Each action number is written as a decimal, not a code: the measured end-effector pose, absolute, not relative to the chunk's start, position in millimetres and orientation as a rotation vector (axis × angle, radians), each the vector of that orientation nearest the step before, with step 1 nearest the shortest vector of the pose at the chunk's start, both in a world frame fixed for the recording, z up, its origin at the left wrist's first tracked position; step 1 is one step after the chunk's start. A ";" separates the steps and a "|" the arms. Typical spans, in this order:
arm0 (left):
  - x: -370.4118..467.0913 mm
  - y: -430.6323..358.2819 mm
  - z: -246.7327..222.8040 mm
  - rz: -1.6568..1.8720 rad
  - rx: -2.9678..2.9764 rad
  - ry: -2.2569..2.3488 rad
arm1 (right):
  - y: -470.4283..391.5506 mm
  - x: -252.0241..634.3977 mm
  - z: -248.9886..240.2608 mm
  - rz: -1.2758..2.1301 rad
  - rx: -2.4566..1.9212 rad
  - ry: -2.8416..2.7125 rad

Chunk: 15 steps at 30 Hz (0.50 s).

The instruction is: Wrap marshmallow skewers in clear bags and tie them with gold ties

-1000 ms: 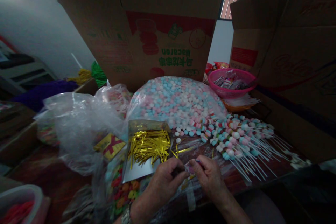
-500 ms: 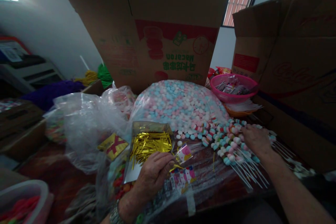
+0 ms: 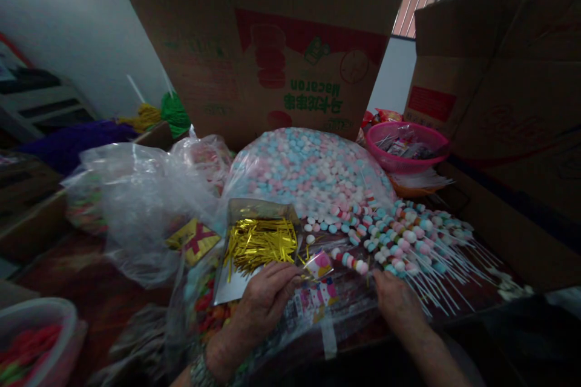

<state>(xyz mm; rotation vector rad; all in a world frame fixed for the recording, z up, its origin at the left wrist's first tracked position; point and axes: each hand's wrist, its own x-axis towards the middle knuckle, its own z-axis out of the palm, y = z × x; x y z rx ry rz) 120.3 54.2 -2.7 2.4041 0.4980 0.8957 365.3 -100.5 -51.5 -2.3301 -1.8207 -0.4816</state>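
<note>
My left hand [image 3: 272, 293] pinches a small clear wrapper with a pink and yellow print [image 3: 319, 264], in front of a tray of gold twist ties [image 3: 263, 242]. To the right, my right hand [image 3: 394, 291] is closed on the stick end of a candy skewer [image 3: 350, 260], whose pink, white and red pieces point left towards the wrapper. A gap separates skewer and wrapper. Beyond my right hand lies a pile of candy skewers [image 3: 408, 242] with white sticks. More printed wrappers [image 3: 318, 296] lie below my left hand.
Behind stands a big bag of pastel candies [image 3: 308, 169], with a cardboard box [image 3: 272, 91] at its back. A pink basket [image 3: 406, 160] is at the right rear, clear plastic bags [image 3: 145, 205] at the left, and a white tub [image 3: 39, 338] at the near left.
My right hand has moved left and nearer from the skewer pile, bringing one skewer with it. My left hand keeps its hold on the wrapper. The camera view has shifted slightly.
</note>
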 end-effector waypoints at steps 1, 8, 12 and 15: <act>119.6 54.4 -3.2 0.898 2.398 0.501 | -95.5 353.8 -57.4 -0.483 -2.338 -1.820; 110.1 59.6 -3.5 0.934 2.431 0.520 | -95.3 391.8 -1.7 -0.699 -2.497 -1.600; 114.3 57.4 -1.6 0.911 2.441 0.482 | -106.7 437.9 18.3 -0.730 -2.653 -1.515; 115.7 57.1 1.7 0.918 2.464 0.434 | -122.5 453.1 14.6 -0.669 -2.563 -1.611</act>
